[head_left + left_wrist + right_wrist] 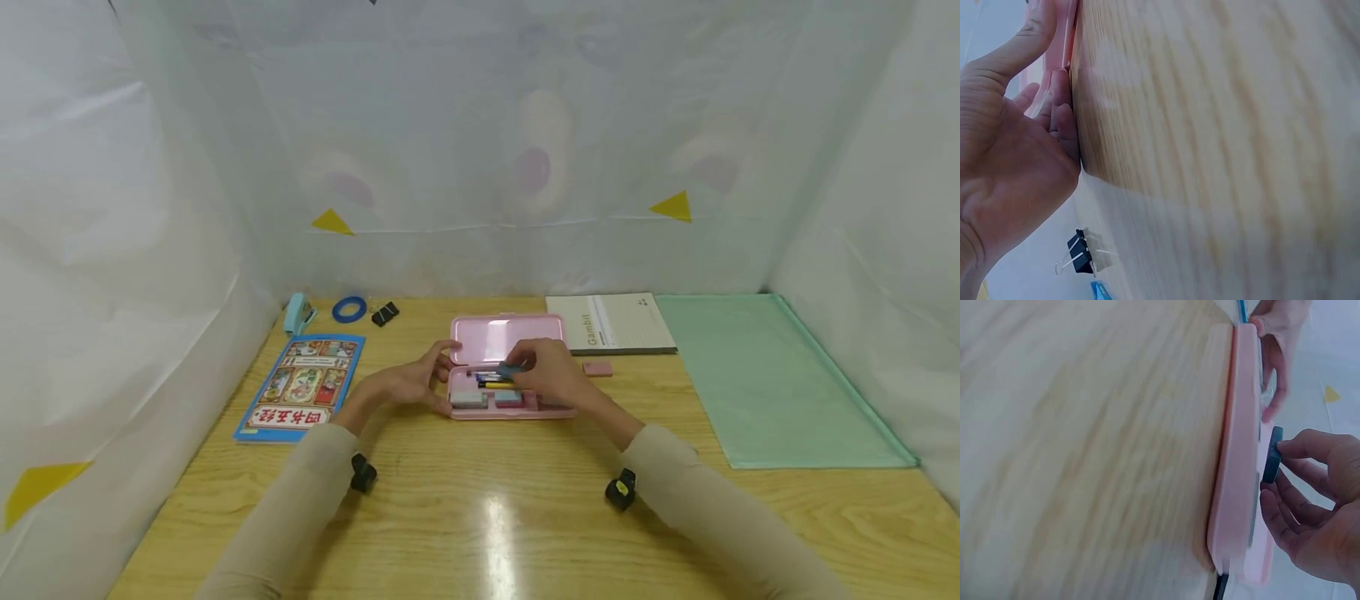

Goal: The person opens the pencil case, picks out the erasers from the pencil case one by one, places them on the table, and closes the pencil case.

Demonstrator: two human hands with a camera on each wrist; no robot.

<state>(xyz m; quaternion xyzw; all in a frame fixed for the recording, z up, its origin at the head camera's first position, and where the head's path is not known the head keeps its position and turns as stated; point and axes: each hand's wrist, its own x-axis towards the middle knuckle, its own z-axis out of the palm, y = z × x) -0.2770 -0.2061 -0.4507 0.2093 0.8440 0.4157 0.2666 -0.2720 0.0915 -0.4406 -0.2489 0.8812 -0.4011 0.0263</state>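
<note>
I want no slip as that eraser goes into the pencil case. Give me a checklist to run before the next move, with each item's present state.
1. Case open: ok, lid lies back.
2. Left hand steadies case: ok, fingers on its left end.
3. Right hand pinches dark eraser: ok, thumb and fingers on it.
4. Eraser above case: ok.
5. Free slot under eraser: cannot tell; pens lie there.
6. Pink eraser out of the way: ok, on table beside case.

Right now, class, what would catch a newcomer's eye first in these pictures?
The open pink pencil case at the middle of the wooden table. The right hand pinches a small dark eraser over it while the left hand steadies its left end. A colourful blue book lies to the left.
</note>
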